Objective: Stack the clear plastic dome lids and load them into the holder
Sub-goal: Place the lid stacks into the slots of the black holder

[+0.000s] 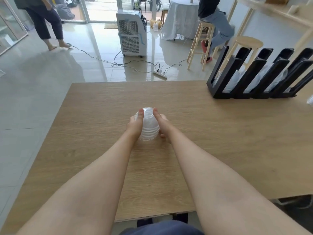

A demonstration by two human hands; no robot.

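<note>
Both hands are closed around a stack of clear dome lids (pixel 148 124) near the middle of the table (pixel 220 133). The left hand (pixel 136 123) cups the left side of the stack, with its thumb lying over the top. The right hand (pixel 161 122) presses against the right side, thumb likewise up on the top and fingers curled under near the table surface. The lids are nested, their rims showing as pale rings one above another, and the bottom of the stack sits at or just above the wood; which of the two cannot be told.

Well apart, at the far right corner of the table, stands a black holder (pixel 250 77) with slanted slots, several of which already contain clear plastic. Another bit of clear plastic (pixel 310 100) peeks in at the right edge of the table, just past the holder.
</note>
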